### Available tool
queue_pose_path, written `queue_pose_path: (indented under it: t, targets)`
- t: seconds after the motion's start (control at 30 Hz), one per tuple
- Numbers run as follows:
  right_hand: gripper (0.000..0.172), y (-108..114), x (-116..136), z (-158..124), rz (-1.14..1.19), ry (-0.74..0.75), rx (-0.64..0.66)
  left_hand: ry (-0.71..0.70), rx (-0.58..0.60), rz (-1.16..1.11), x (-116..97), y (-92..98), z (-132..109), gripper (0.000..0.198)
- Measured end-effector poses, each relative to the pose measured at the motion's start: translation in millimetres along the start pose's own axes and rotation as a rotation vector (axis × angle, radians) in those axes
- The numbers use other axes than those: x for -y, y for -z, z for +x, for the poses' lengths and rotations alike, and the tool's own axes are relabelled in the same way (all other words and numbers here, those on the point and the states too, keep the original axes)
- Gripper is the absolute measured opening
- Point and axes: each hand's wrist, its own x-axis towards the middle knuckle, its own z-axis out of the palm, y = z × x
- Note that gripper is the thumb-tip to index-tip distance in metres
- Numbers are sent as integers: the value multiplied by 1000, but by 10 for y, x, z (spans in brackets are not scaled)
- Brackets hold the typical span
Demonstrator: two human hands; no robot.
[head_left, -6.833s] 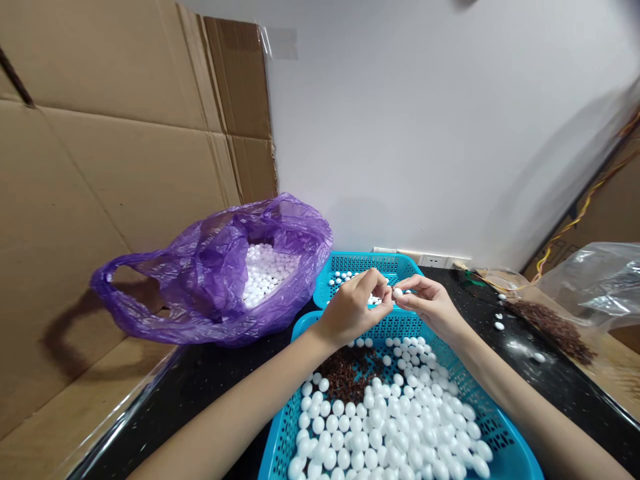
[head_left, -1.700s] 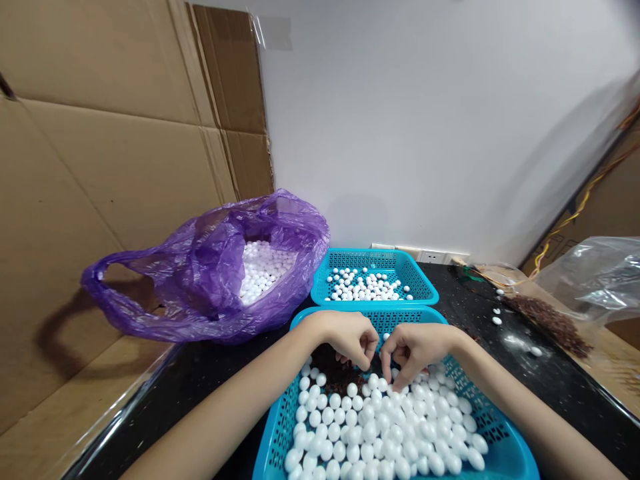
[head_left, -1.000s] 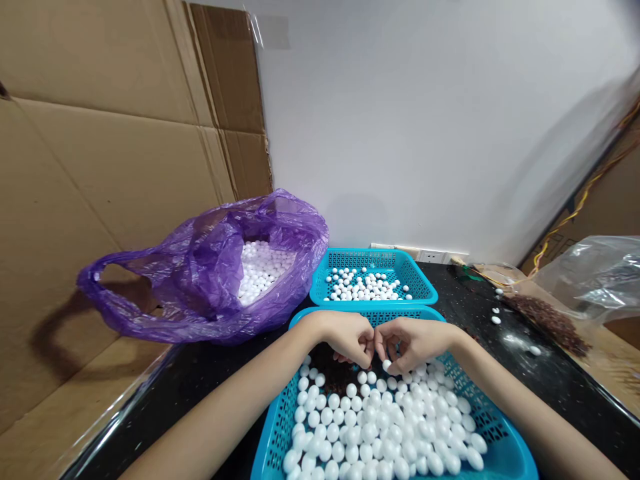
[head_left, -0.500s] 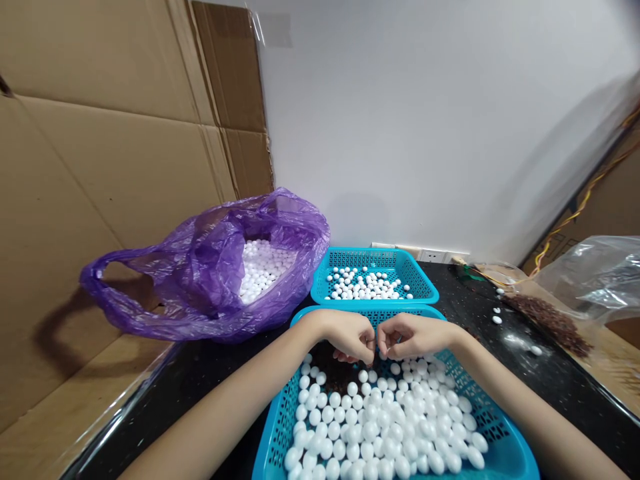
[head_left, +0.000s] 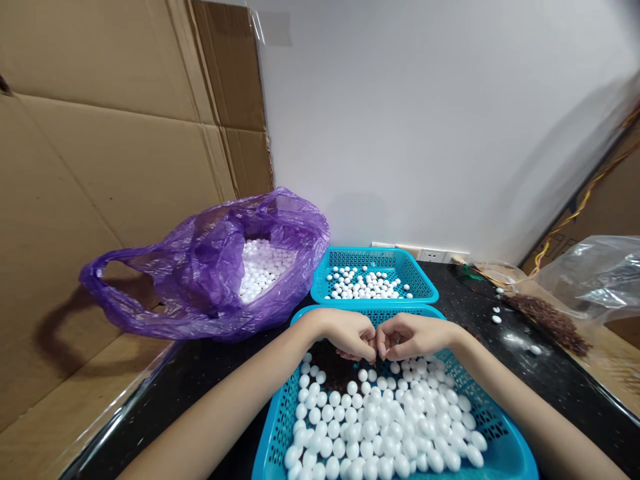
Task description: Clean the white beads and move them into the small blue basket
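Both hands meet fingertip to fingertip over the far end of the near blue basket (head_left: 273, 427). My left hand (head_left: 353, 335) is closed, its fingers curled toward the right one. Thumb and fingers are pinched together on my right hand (head_left: 407, 335). Whatever lies between the fingers is hidden or too small to name. Under my left hand is a patch of dark brown crumbly bits (head_left: 333, 367). Many smooth white egg-shaped balls (head_left: 400, 420) fill the basket from there toward me.
Behind stands a second blue basket (head_left: 425, 292) with fewer white balls. An open purple plastic bag (head_left: 210, 267) of white balls lies left, by cardboard (head_left: 125, 167). At right are brown shreds (head_left: 550, 321), a clear bag (head_left: 600, 270) and several stray white pieces (head_left: 497, 319).
Almost nothing differs. My two hands stay pinched together over the basket, with only a tiny shift of the fingers. The balls and baskets keep their places.
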Motion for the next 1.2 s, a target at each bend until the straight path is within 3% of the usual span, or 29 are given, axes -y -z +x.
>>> queue_pose_path:
  t: [0.3, 0.57, 0.87, 1.1, 1.2]
  targets:
    - [4, 7, 34, 0, 181, 70, -249, -24, 68, -114, -19, 0, -11, 12]
    - [5, 38, 36, 1, 239, 107, -328, -248, 200, -301, 23, 22, -4, 18]
    - [6, 24, 34, -12, 203, 150, -369, -37, -187, 77, 35, 5, 3, 19]
    - [5, 22, 43, -10, 190, 158, -394, -69, -209, 124, 69, 2, 24, 20]
    - [3, 28, 23, -2, 219, 167, -421, -77, -205, 38, 45, -3, 8, 16]
